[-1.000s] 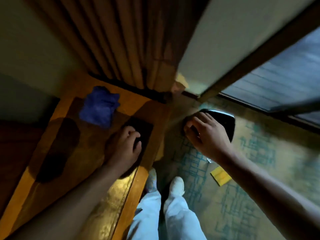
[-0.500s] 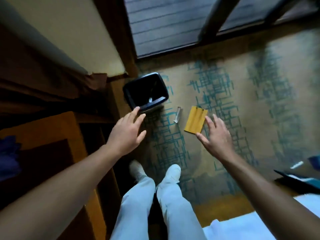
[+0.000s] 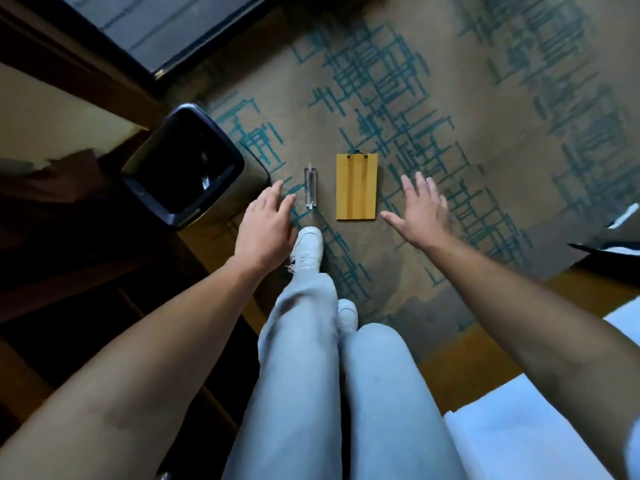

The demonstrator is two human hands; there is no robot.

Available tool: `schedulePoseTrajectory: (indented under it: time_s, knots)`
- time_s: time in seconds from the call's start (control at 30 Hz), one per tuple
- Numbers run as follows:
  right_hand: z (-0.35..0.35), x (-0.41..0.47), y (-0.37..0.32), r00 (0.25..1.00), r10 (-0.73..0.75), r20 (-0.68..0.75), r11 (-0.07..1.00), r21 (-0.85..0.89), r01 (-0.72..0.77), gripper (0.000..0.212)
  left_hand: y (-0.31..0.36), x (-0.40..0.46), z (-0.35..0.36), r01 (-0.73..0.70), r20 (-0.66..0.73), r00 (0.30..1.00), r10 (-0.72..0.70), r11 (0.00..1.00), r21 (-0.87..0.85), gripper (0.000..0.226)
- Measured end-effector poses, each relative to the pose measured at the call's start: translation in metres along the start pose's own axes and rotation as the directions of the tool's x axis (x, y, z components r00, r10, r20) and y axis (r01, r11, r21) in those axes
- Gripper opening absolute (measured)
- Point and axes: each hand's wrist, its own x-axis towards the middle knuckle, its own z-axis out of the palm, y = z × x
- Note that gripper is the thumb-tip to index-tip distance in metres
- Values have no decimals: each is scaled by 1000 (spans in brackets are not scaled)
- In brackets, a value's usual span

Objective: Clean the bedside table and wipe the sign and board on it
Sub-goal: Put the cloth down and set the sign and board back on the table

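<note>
Wooden rectangular board (image 3: 356, 187); clear acrylic sign (image 3: 310, 186) beside

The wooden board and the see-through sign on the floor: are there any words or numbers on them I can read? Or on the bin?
No text can be read anywhere.
Wooden board: plain face, no writing shows.
Clear sign: seen edge-on, so any lettering cannot be made out.
Black bin: no label visible.
Carpet: only a teal line pattern, no letters.

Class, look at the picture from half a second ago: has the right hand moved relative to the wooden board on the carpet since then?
Yes. The right hand was at the near right corner of the wooden board; now it sits clear of the board's right side, open and apart from it.
</note>
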Motion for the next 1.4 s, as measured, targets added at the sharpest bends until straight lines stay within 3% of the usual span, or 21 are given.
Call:
schedulePoseTrajectory:
  time_s: [0.4,0.67,0.83,1.0,1.13,1.27,1.4]
  knots:
    - [130,142,6,994,99,42,994,52,-101,90,-50,155,148,205,131,972,-197,977,-52,85]
    - [207,200,13,994,103,-20,993,65,-101,90,-81,208,231,151,127,981,-146,988,-29,92]
    - [235,212,11,989,107,-104,992,79,-99,82,-88,219,260,224,144,969,-203,963,-149,95]
    - [251,211,10,970,172,-171,981,119,-153,71,-87,229,269,316,223,942,-251,885,-342,90]
    - [255,215,10,962,251,-109,934,287,-212,72,-80,236,275,335,228,940,-252,800,-498,75]
    - [257,212,5,943,316,-107,888,383,-254,72,-74,237,281,341,222,940,-259,714,-612,85]
    - [258,208,5,947,312,-79,877,407,-255,70,-69,241,283,339,243,941,-237,628,-700,66]
